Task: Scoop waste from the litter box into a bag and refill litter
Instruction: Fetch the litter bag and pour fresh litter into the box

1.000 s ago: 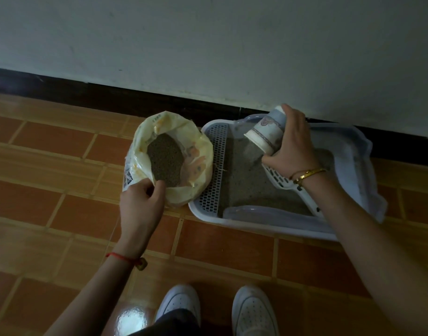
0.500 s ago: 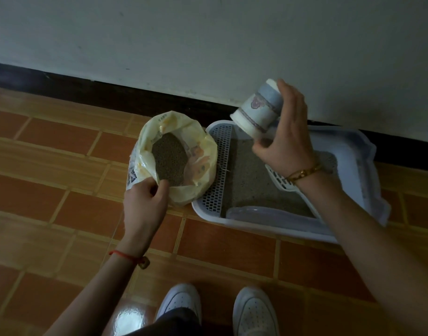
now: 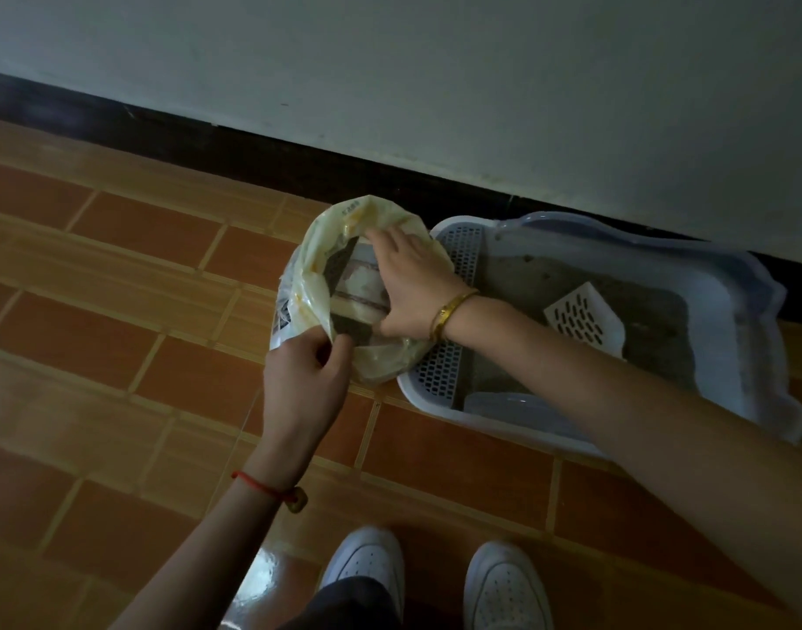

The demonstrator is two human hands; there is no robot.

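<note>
A yellowish litter bag (image 3: 317, 247) stands open on the tiled floor, left of the white litter box (image 3: 726, 311). My left hand (image 3: 301, 388) pinches the bag's near rim. My right hand (image 3: 412, 288) reaches into the bag's mouth and grips a patterned paper cup (image 3: 360, 288) lying on its side on the dark litter. Grey litter covers the box floor, and a white slotted scoop (image 3: 581, 318) lies in it.
The litter box sits against a white wall with a dark baseboard (image 3: 253, 147). A perforated grate (image 3: 453, 320) forms the box's left end. My two white shoes (image 3: 435, 579) stand on the brown tiles just in front.
My right hand has carried the cup from above the litter box leftward and down into the bag. The scoop, hidden under that hand before, now shows in the box. My left hand stayed on the rim.
</note>
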